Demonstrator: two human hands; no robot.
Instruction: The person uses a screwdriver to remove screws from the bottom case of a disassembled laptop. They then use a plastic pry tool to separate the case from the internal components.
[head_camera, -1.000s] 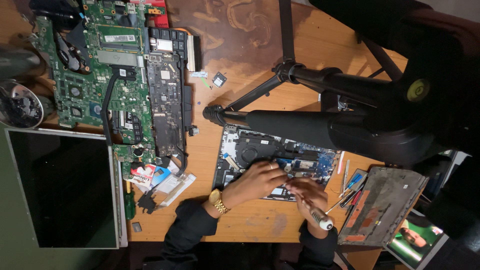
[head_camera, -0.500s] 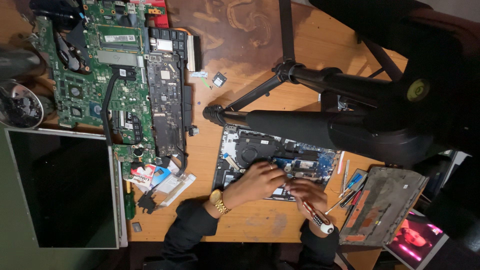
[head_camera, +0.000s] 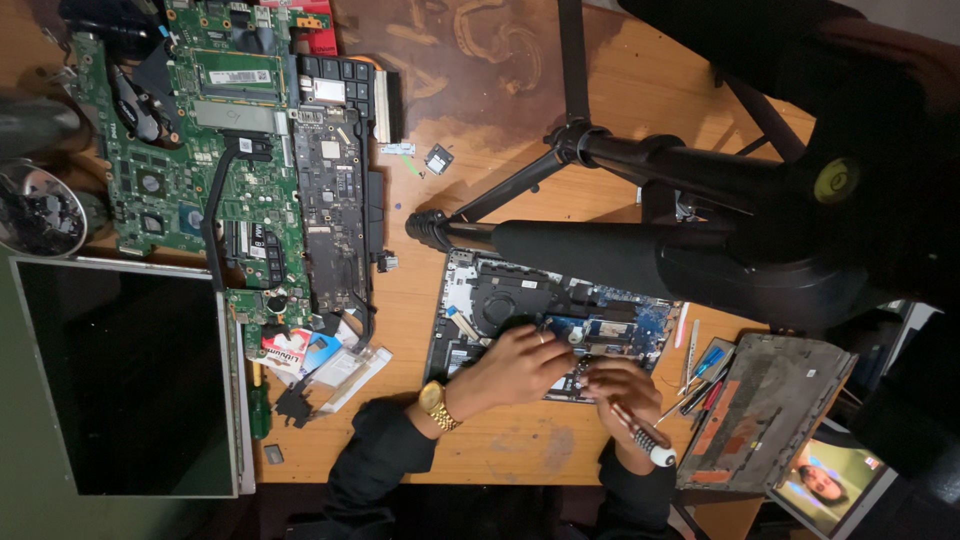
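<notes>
An opened laptop base (head_camera: 470, 300) with a black fan and blue circuit board lies on the wooden table (head_camera: 480, 130). My left hand (head_camera: 515, 365), with a gold watch on the wrist, rests on the laptop's innards, fingers spread near the fan. My right hand (head_camera: 625, 395) grips a screwdriver (head_camera: 645, 440) with a metal and white handle, its tip down on the board beside my left fingers. Both sleeves are dark.
A black tripod (head_camera: 620, 240) stretches over the laptop. Green motherboards (head_camera: 220, 150) and a black keyboard part lie at left, a bare screen panel (head_camera: 120, 375) at lower left. Another grey laptop shell (head_camera: 770, 410), small tools (head_camera: 700, 370) and a lit phone (head_camera: 830, 485) sit at right.
My hands stay on the laptop base with only slight shifts. The picture on the phone screen has changed.
</notes>
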